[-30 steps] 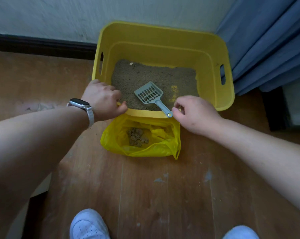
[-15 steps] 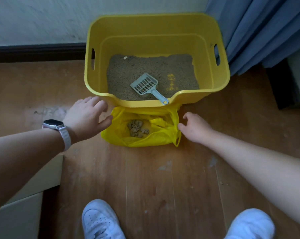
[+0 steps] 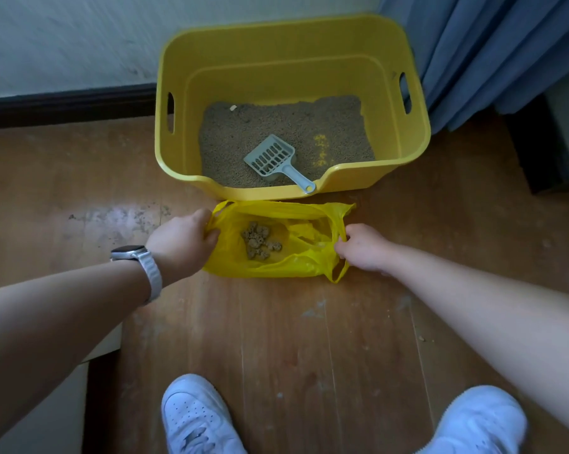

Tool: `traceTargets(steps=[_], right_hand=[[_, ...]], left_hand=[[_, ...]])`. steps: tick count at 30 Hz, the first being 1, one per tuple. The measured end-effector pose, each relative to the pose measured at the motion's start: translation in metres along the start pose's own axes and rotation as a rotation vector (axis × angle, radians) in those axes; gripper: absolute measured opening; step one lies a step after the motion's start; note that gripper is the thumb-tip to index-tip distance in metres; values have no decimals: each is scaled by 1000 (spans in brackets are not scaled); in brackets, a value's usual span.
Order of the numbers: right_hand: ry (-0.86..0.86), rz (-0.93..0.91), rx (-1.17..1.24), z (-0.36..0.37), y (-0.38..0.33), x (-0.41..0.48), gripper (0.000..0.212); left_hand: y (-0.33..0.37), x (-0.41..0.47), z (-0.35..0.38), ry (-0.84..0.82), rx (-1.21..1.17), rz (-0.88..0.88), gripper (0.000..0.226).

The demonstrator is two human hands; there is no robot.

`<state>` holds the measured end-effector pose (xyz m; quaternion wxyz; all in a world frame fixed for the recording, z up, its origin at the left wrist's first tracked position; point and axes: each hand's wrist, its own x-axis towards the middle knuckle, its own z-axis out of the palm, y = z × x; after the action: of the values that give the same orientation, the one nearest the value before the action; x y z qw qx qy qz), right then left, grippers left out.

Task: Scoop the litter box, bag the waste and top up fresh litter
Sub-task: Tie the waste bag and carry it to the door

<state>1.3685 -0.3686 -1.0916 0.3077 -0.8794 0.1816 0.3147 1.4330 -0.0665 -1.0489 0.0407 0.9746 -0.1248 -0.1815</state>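
1. We see the yellow litter box (image 3: 289, 40) on the wooden floor (image 3: 309, 339), near the wall, with the grey scoop (image 3: 273, 158) lying on the litter (image 3: 243, 132), its handle leaning on the front rim.
2. Just in front of the box lies the yellow bag (image 3: 276, 267), open, with waste clumps (image 3: 260, 240) inside.
3. Our left hand (image 3: 181, 244) grips the bag's left handle; our right hand (image 3: 361, 247) pinches its right handle.

Yellow litter box (image 3: 417, 139), grey scoop (image 3: 273, 158) inside, open yellow bag (image 3: 276, 267) holding clumps (image 3: 260, 240)
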Motion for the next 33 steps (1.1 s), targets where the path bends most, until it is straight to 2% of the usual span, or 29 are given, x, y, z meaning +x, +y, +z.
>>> traceTargets(steps=[5,9,16,19,22,24,27,29,31,33], right_hand=[[-36,-110,-180,-40,-9,-30,20],[-57,-181,-301,-86,-25,-68,25],[77,-304,-116,-152,-63,-113,17],[155,-350,-50,-174,-79,-130,16],[243,-412,35,-189,-91,-144,16],[289,-471,28,-196,-96,-151,15],[423,-568,24,-202,-97,-152,12],[519,-577,94,-206,-96,-151,8],[594,-570,164,-209,-96,-151,6],[628,-552,253,-212,-101,-150,5]], left_hand=[[2,-14,-25,91,18,150,33],[18,-21,-54,73,-69,165,40],[68,-27,-119,82,-330,192,43],[90,-27,-145,112,-306,277,46],[109,-33,-162,246,-175,393,43],[121,-35,-168,365,-146,396,38],[139,-33,-170,462,-363,429,37],[156,-36,-173,371,-682,398,34],[173,-41,-175,178,-983,349,29],[185,-41,-180,25,-1057,360,30]])
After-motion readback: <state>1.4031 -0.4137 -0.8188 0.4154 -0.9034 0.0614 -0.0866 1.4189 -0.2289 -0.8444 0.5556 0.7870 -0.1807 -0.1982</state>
